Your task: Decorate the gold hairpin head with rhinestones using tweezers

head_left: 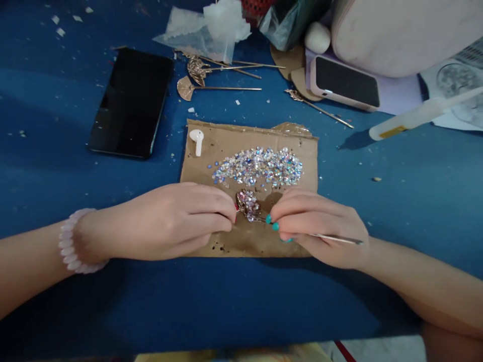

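Note:
Over a piece of cardboard [241,244], my left hand [184,216] is closed in a pinch at the edge of a hairpin [247,202], whose metal head is covered with pinkish shiny stones. The rest of the hairpin is hidden by the fingers. My right hand [320,221], with teal nails, is closed round slim metal tweezers [335,238]. Their tips reach the lower right side of the stones; whether a stone sits between them, I cannot tell. Just beyond both hands lies a loose heap of small glittering rhinestones [260,166].
A white earbud [196,141] lies on the cardboard's far left corner. Left of it is a dark tablet-like device [132,103]. Several metal hairpins [226,88] lie behind. At right are a phone [345,83] and a glue bottle [407,120] with a long nozzle.

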A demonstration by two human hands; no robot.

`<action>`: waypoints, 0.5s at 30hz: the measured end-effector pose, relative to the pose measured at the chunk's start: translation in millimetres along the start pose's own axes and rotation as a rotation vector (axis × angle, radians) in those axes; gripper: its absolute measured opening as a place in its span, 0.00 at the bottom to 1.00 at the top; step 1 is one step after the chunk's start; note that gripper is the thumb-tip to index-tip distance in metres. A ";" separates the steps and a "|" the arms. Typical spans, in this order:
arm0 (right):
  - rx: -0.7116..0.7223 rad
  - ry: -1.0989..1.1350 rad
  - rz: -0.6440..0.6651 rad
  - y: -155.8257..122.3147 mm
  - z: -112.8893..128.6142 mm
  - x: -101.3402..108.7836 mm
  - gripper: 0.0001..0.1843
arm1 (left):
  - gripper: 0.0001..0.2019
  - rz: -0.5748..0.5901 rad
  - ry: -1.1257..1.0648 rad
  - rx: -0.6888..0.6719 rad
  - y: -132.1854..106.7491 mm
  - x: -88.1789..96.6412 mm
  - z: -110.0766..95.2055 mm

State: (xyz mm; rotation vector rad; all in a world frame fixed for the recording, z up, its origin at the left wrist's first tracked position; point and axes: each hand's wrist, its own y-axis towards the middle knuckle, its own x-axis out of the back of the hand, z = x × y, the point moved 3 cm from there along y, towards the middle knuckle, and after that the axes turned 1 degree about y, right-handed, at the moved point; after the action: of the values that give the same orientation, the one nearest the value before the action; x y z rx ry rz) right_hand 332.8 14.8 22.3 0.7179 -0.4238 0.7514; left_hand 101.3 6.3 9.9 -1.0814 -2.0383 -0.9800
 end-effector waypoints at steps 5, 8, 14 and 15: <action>0.002 -0.053 -0.046 -3.9 -5.4 9.6 0.04 | 0.11 0.009 -0.006 0.010 -1.7 0.3 0.3; -0.010 -0.116 -0.131 -6.0 -17.7 17.2 0.06 | 0.11 0.017 -0.014 0.007 -2.6 0.3 0.2; -0.165 -0.191 -0.368 -11.4 -39.7 28.1 0.04 | 0.11 0.025 -0.007 0.016 -4.7 -0.6 1.5; -0.168 -0.194 -0.364 -11.7 -40.0 28.3 0.04 | 0.11 0.025 -0.006 0.017 -5.0 -0.8 1.7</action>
State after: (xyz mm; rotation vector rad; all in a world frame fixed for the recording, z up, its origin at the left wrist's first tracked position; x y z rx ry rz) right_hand 364.2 50.8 6.2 0.6874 -0.5083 0.3002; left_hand 97.0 5.5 6.9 -1.0995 -2.0291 -0.9463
